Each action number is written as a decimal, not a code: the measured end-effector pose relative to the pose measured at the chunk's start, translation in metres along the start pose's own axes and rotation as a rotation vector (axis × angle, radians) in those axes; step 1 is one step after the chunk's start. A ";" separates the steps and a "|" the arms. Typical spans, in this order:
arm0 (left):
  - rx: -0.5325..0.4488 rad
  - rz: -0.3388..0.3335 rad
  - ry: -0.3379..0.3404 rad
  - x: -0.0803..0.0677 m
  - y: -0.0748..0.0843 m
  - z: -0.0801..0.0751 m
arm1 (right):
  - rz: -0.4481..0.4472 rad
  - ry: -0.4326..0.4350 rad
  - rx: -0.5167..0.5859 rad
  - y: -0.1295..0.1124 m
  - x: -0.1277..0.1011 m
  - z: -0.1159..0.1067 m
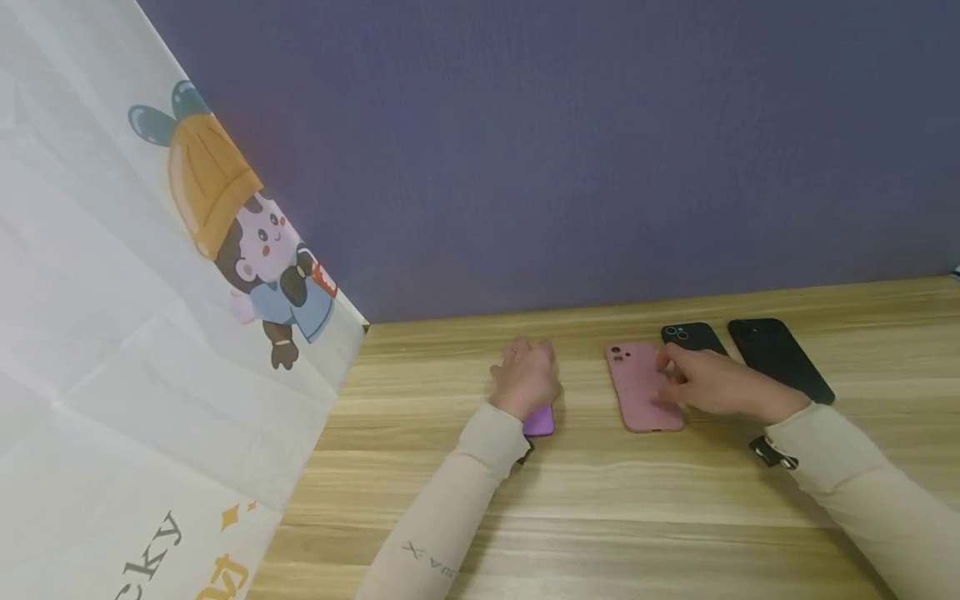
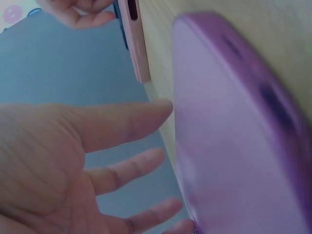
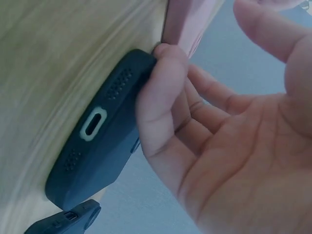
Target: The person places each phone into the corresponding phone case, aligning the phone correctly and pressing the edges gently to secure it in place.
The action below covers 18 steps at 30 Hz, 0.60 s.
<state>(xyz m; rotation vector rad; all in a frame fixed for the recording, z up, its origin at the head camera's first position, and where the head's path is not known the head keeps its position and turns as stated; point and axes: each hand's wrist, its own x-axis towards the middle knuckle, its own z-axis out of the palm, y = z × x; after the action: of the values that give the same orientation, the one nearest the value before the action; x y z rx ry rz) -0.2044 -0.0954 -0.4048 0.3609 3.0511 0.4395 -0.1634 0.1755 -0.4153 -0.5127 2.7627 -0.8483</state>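
Note:
A purple phone lies on the wooden table, mostly hidden under my left hand in the head view. In the left wrist view that hand's fingers are spread, and the thumb tip is right at the phone's edge. My right hand hovers over the right edge of a pink phone and partly covers a dark phone behind it. The right wrist view shows its index finger bent beside the dark phone, fingertip close to the pink one, thumb held apart.
Another black phone lies at the right of the row. A blue-grey panel rises along the table's back edge. On the left hangs a white sheet with a cartoon figure and lettering.

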 end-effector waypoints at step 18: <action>0.048 0.101 -0.182 0.000 -0.014 -0.020 | 0.000 0.048 -0.058 0.001 0.003 0.010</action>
<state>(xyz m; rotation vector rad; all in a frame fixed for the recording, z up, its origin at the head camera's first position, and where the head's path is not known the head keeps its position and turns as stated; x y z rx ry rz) -0.2091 -0.1136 -0.3897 0.5282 2.8795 0.3186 -0.1638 0.1703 -0.4245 -0.5083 2.8383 -0.7931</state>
